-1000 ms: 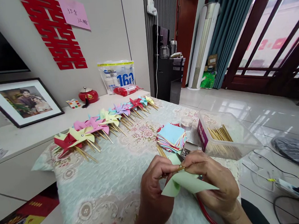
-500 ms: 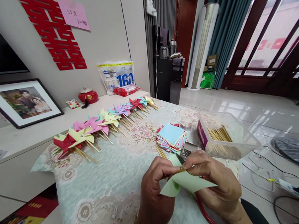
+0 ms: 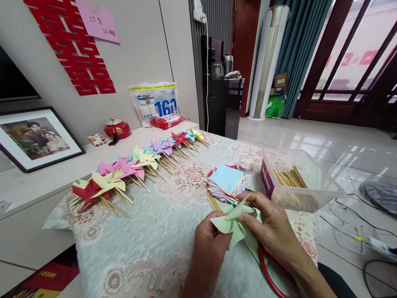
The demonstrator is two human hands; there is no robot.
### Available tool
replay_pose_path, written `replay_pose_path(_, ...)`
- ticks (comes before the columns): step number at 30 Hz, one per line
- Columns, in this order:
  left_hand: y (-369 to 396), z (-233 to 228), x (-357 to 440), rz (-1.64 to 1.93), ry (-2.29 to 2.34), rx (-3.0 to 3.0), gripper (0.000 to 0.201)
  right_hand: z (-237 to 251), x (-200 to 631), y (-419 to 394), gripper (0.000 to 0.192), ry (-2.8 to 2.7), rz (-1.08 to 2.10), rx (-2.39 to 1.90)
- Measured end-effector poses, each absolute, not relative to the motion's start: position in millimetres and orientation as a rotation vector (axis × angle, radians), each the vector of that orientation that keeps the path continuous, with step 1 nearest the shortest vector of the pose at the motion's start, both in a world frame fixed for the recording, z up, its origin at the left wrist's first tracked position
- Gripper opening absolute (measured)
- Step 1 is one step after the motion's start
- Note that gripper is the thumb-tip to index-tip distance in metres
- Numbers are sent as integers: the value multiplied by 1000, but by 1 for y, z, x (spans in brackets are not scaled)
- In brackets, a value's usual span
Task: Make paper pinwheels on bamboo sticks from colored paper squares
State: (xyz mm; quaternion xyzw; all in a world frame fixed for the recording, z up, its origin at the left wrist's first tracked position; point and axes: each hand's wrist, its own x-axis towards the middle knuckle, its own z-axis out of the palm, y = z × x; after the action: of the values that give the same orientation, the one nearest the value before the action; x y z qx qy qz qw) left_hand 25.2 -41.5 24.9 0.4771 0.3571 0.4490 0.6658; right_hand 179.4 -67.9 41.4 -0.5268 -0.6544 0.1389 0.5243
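Both hands' grip (image 3: 238,224) holds pinwheel (image 3: 233,221) near paper stack (image 3: 227,183).

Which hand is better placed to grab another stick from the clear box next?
Probably the right hand: it is nearer the clear box of sticks on that side, while the left hand grips the green pinwheel from below.

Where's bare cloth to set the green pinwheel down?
Free: the cloth between the pinwheel row and the left hand. Crowded: paper stack, stick tub, right hand holding the green pinwheel.
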Motion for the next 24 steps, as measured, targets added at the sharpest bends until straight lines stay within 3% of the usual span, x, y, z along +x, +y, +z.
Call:
replay_pose_path(5, -38, 19, 29, 933, 816, 808, 10, 30, 186, -62, 28, -1467, 507, -1242)
replay_pose_path(9, -33, 17, 27, 906, 829, 717, 13, 27, 190, -58, 23, -1545, 398, -1269)
replay_pose_path(16, -34, 15, 27, 887, 829, 728, 14, 18, 191, -53, 37, -1700, 185, -1213)
replay_pose_path(24, -35, 16, 28, 876, 821, 759, 12, 11, 190, -49, 36, -1716, 160, -1174)
